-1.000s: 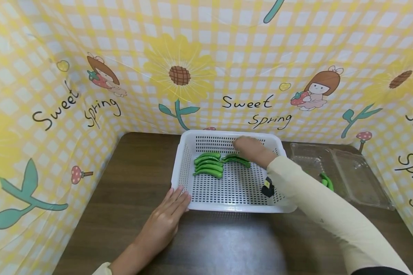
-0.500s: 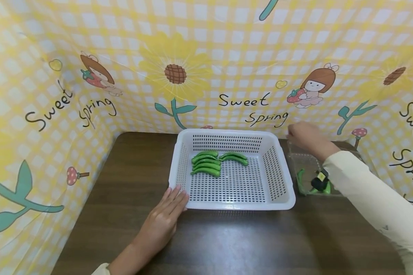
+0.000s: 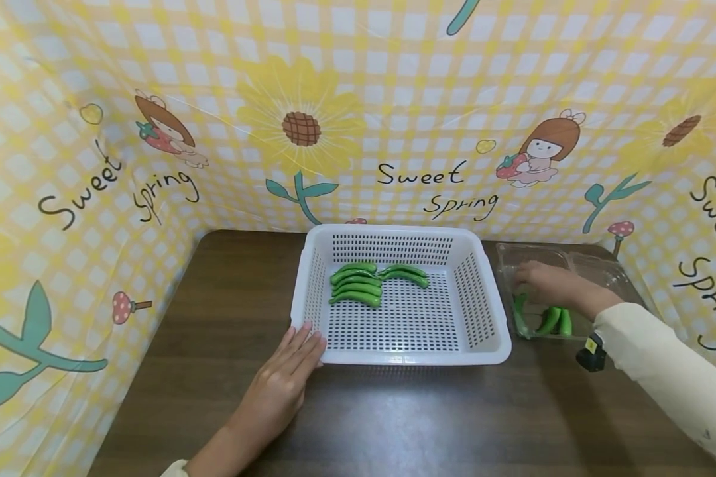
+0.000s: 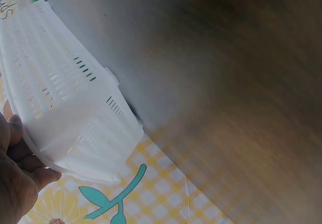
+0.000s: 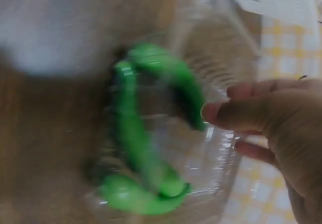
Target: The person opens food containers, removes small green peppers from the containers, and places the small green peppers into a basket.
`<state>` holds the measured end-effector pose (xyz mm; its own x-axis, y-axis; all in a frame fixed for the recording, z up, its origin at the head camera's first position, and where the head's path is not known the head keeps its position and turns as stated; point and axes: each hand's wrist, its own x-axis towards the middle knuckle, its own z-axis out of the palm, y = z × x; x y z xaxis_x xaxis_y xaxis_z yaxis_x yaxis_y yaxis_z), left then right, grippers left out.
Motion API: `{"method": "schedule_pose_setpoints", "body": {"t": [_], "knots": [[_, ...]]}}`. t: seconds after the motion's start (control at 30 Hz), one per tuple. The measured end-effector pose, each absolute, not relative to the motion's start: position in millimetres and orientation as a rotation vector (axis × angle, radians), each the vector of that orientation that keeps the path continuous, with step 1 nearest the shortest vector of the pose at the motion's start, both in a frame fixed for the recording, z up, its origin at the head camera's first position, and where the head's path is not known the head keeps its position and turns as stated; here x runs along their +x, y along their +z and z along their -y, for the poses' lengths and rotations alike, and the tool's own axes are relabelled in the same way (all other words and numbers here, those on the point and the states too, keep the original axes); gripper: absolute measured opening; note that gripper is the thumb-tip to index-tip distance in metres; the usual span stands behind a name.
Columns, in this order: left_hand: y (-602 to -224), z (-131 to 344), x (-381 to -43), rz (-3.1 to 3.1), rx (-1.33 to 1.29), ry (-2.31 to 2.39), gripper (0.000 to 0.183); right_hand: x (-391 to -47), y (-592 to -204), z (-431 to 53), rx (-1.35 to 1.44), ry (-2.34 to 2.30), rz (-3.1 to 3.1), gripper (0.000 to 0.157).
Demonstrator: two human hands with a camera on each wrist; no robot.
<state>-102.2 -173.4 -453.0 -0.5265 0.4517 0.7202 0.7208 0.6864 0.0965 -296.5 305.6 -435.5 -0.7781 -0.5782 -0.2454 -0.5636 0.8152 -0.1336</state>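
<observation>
A white perforated plastic basket [image 3: 400, 358] stands mid-table, with several green chili peppers [image 3: 355, 285] side by side at its left and a smaller group [image 3: 404, 274] beside them. My left hand [image 3: 277, 377] holds the basket's front-left corner; the left wrist view shows its fingers [image 4: 45, 176] at the rim. At the right, my right hand [image 3: 549, 286] reaches into a clear plastic box [image 3: 507, 255]. In the right wrist view, its thumb [image 5: 214, 112] is close to the end of one green chili pepper [image 5: 171, 73], fingers apart. Two more green chili peppers [image 5: 132, 128] lie in the box.
The box's other clear half [image 3: 602, 271] lies farther right, partly behind my forearm. Behind the dark wooden table [image 3: 238, 285], a yellow checked cloth [image 3: 358, 132] hangs as a wall and continues along both sides.
My right hand has moved from above the basket to the clear box at the right and lowered into it. The left hand keeps its place on the basket corner.
</observation>
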Motion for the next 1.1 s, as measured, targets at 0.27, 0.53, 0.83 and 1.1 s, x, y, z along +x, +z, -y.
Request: {"method": "schedule_pose_setpoints", "body": {"t": [0.27, 0.53, 0.83, 1.1], "knots": [[-455.0, 173.6, -102.1, 2.215, -0.899, -0.506, 0.034, -286.0, -461.4, -311.7, -1.055, -0.167, -2.713, 0.048], [-455.4, 173.2, -102.7, 2.202, -0.895, -0.508, 0.034, -289.3, -466.3, -316.8, -1.209, -0.188, -2.722, 0.031], [-455.4, 172.7, -101.0, 2.220, -0.895, -0.498, 0.035, -295.4, -440.3, -330.1, -1.107, -0.191, -2.798, 0.023], [-454.7, 173.2, -99.7, 2.242, -0.897, -0.503, 0.035, -308.6, -406.0, -325.0, -0.967, -0.237, -3.005, 0.017]]}}
